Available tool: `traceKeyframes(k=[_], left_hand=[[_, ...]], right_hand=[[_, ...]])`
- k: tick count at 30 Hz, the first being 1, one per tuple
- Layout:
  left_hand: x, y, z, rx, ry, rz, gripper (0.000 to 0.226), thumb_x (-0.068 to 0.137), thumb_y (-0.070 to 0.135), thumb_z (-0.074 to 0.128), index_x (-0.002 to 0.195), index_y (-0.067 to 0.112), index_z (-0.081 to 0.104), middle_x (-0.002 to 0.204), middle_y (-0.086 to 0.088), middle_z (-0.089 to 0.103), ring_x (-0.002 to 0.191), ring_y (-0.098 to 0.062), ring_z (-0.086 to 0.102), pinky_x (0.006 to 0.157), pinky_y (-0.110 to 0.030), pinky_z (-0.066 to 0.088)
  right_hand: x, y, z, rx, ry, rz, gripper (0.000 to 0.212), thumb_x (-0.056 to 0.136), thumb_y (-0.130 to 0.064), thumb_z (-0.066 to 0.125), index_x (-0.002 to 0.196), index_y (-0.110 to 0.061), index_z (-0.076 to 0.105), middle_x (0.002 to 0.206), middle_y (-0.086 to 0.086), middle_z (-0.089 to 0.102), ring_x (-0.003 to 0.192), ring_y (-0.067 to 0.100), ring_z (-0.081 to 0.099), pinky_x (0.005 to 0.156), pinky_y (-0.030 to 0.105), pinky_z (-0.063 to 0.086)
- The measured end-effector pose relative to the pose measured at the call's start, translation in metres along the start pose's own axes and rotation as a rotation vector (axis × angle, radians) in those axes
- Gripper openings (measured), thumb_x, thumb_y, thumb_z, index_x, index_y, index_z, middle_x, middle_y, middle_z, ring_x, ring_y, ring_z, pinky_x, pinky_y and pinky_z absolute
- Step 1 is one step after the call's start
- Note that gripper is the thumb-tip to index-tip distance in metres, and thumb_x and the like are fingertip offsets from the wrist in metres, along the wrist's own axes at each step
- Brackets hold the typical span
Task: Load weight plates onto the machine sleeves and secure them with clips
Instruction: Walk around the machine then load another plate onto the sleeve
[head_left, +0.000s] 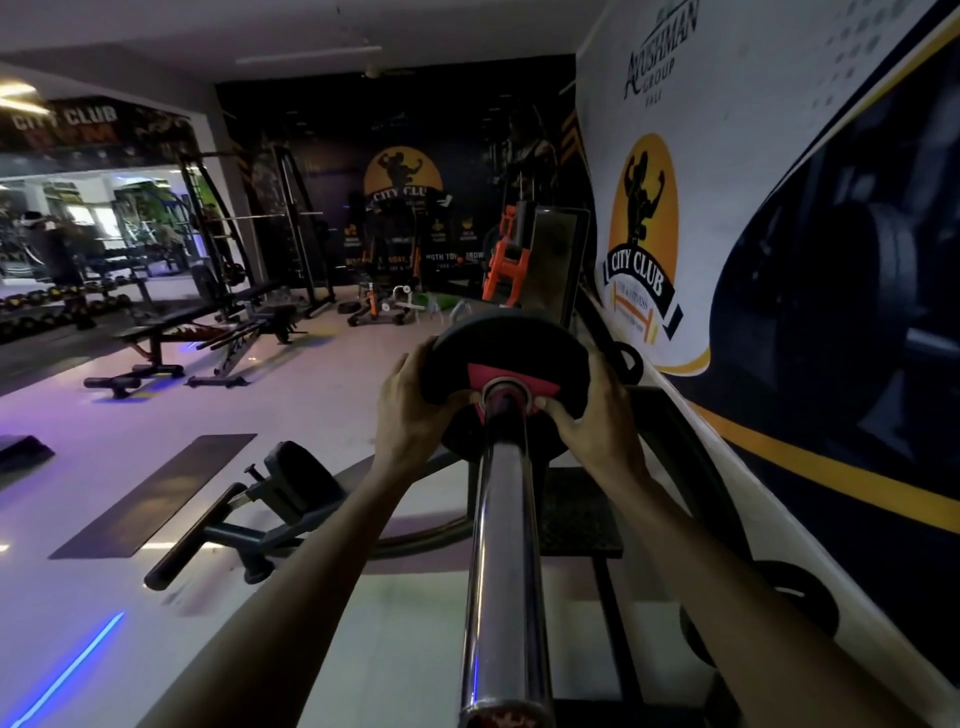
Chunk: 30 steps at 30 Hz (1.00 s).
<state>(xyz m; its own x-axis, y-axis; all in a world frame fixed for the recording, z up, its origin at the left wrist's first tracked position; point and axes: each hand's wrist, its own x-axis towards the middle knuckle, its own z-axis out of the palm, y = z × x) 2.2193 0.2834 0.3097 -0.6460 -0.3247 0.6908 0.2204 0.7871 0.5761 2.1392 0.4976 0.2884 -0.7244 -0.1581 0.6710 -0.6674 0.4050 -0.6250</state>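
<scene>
Far along the long chrome steel sleeve (501, 525), a round black weight plate with a red hub (511, 358) sits threaded, left hand (410, 415) and right hand (597, 421) each in a curled grip on its rim.

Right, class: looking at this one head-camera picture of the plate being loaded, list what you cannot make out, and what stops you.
- Head view: the back of the weight plate and whatever it seats against, hidden by the plate itself.
- Fingertips of the left hand and right hand, curled behind the rim.
- Near end of the chrome sleeve, cut off by the bottom edge.
- Any clip: none visible.
- Far poster small print: too dark and small.
</scene>
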Motion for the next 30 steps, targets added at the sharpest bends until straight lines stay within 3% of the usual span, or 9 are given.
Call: traceKeyframes(k=[3,10,13,18,22,25,26,28,30], left_hand=[[0.0,0.0,-0.002,-0.005,-0.007,0.01,0.077,0.078,0.033,0.091,0.144,0.014,0.057,0.129,-0.005,0.067,0.113,-0.013,0.059,0.094,-0.036,0.058],[-0.017,0.004,-0.014,-0.032,-0.062,-0.02,0.088,0.078,0.035,0.091,0.153,0.018,0.048,0.133,0.002,0.055,0.12,-0.017,0.057,0.1,-0.035,0.056],[-0.045,0.003,-0.024,-0.022,-0.033,-0.036,0.073,0.088,0.033,0.084,0.151,0.019,0.05,0.137,0.002,0.054,0.118,-0.015,0.058,0.098,-0.032,0.056],[-0.116,0.014,-0.03,-0.033,-0.143,-0.065,0.044,0.096,0.034,0.074,0.134,0.019,0.061,0.129,0.004,0.059,0.112,-0.015,0.062,0.096,-0.049,0.058],[-0.174,0.031,-0.013,-0.124,-0.313,-0.128,0.035,0.096,0.012,0.075,0.124,0.027,0.061,0.118,0.012,0.06,0.103,0.004,0.061,0.093,-0.026,0.051],[-0.216,0.036,0.015,-0.176,-0.416,-0.239,0.032,0.099,0.03,0.074,0.128,0.024,0.061,0.119,0.003,0.068,0.106,-0.001,0.068,0.092,-0.033,0.057],[-0.228,0.043,0.024,-0.18,-0.459,-0.25,0.028,0.099,0.036,0.072,0.122,0.023,0.062,0.111,0.009,0.068,0.097,0.006,0.067,0.086,-0.024,0.057],[-0.245,0.061,0.043,-0.156,-0.499,-0.2,0.024,0.101,0.041,0.068,0.118,0.024,0.063,0.103,0.018,0.063,0.093,0.017,0.063,0.077,-0.007,0.051],[-0.258,0.081,0.061,-0.158,-0.528,-0.166,0.024,0.101,0.042,0.067,0.118,0.025,0.065,0.111,0.009,0.067,0.097,0.009,0.065,0.08,-0.01,0.053]], right_hand=[[-0.001,0.002,-0.001,-0.003,-0.002,-0.005,0.084,0.083,-0.031,0.082,0.151,-0.011,0.036,0.147,0.009,0.051,0.137,0.023,0.048,0.108,0.03,0.044],[-0.012,-0.008,-0.01,-0.079,-0.05,0.081,0.091,0.087,-0.038,0.078,0.157,-0.012,0.026,0.156,0.013,0.039,0.144,0.029,0.037,0.11,0.039,0.04],[-0.038,-0.007,-0.019,-0.123,-0.061,0.114,0.085,0.092,-0.042,0.071,0.158,-0.014,0.026,0.16,0.011,0.033,0.146,0.029,0.034,0.107,0.038,0.041],[-0.102,0.003,-0.042,-0.157,-0.102,0.091,0.068,0.095,-0.034,0.069,0.151,-0.012,0.04,0.154,0.009,0.042,0.14,0.024,0.044,0.107,0.026,0.036],[-0.151,0.014,-0.069,-0.232,-0.178,0.163,0.059,0.095,-0.036,0.067,0.145,-0.012,0.048,0.144,0.009,0.053,0.133,0.025,0.05,0.102,0.027,0.04],[-0.188,0.029,-0.094,-0.225,-0.234,0.233,0.061,0.09,-0.057,0.055,0.137,-0.018,0.053,0.135,0.004,0.058,0.127,0.023,0.055,0.099,0.036,0.05],[-0.2,0.034,-0.104,-0.232,-0.239,0.246,0.062,0.089,-0.06,0.052,0.135,-0.019,0.054,0.133,0.003,0.059,0.125,0.022,0.056,0.098,0.036,0.051],[-0.224,0.044,-0.126,-0.246,-0.222,0.298,0.056,0.093,-0.049,0.06,0.137,-0.015,0.054,0.133,0.006,0.059,0.123,0.022,0.056,0.099,0.038,0.05],[-0.245,0.057,-0.148,-0.254,-0.21,0.35,0.052,0.095,-0.038,0.067,0.138,-0.011,0.054,0.131,0.008,0.06,0.121,0.024,0.058,0.099,0.04,0.051]])
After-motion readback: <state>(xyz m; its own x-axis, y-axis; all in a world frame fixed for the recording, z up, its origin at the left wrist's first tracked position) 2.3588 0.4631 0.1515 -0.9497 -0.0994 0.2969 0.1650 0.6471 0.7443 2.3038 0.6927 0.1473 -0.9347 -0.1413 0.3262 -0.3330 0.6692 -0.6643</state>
